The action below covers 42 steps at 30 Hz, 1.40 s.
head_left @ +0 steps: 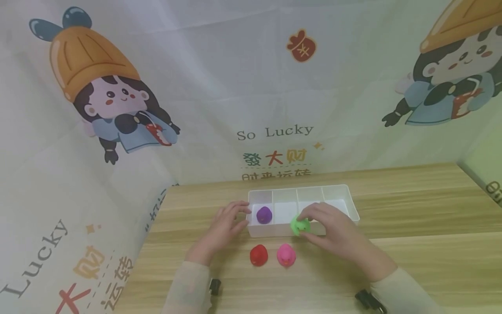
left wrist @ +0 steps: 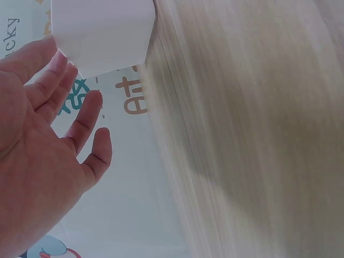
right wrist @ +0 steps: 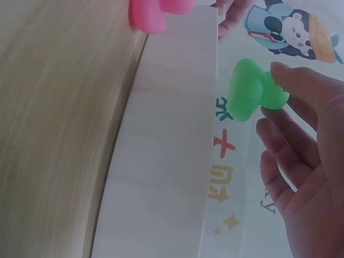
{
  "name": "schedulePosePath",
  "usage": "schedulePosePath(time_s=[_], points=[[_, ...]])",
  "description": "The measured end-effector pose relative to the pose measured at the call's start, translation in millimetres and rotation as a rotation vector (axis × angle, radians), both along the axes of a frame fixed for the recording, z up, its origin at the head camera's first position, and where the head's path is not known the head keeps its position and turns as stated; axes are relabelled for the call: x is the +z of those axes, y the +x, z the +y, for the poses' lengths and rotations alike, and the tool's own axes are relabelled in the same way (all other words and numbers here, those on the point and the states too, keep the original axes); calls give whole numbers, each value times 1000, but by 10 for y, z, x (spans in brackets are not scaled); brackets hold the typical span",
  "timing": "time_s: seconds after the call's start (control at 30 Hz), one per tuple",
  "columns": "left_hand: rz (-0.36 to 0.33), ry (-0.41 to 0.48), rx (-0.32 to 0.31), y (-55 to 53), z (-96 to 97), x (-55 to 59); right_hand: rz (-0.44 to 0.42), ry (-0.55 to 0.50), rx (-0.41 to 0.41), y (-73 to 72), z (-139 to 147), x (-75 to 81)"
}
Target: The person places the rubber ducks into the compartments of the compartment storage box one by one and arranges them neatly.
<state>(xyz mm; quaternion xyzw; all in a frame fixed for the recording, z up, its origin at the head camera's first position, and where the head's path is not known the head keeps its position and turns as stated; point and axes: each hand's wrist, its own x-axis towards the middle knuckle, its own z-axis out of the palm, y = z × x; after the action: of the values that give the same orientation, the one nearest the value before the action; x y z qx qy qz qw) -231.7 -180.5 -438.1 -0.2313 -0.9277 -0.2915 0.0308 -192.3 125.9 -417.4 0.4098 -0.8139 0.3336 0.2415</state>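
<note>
My right hand (head_left: 333, 229) pinches a green rubber duck (head_left: 300, 225) between thumb and fingertips, above the front wall of a white divided box (head_left: 270, 230). In the right wrist view the green duck (right wrist: 248, 90) is clear of the box's rim. My left hand (head_left: 225, 226) touches the box's left end, its fingers loosely bent; the left wrist view shows fingertips against the white box (left wrist: 105, 37). A purple duck (head_left: 264, 215) sits in the leftmost compartment. On the table in front of the box are a red duck (head_left: 259, 255) and a pink duck (head_left: 286, 255).
The box stands on a wood-grain table (head_left: 415, 209) near its back edge. Behind and to the left hangs a printed white cloth (head_left: 219, 87) with cartoon figures and lettering. Dark straps (head_left: 370, 301) show under the right wrist.
</note>
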Motion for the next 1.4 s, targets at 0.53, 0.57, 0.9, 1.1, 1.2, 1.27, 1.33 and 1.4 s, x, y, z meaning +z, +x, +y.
schedulePosePath(time_s=[0.53, 0.57, 0.9, 1.1, 1.2, 1.27, 1.33, 1.4], points=[[8, -4, -11, -16, 11, -23, -58, 10, -62, -169, -61, -3], [12, -2, -12, -10, 9, -27, -70, 17, -68, -175, -69, -4], [36, 0, -15, -13, 1, -72, -146, 70, -125, -260, -127, -34], [46, 14, -16, -7, 3, -48, -169, 76, -149, -325, -204, -31], [41, 14, -17, -4, 0, -43, -177, 82, -141, -356, -233, -51], [42, 8, -21, -6, -4, -49, -179, 93, -147, -374, -245, -65], [39, 9, -21, -9, -7, -53, -179, 107, -163, -395, -253, -78], [40, 17, -23, -9, -7, -47, -178, 125, -182, -420, -256, -88]])
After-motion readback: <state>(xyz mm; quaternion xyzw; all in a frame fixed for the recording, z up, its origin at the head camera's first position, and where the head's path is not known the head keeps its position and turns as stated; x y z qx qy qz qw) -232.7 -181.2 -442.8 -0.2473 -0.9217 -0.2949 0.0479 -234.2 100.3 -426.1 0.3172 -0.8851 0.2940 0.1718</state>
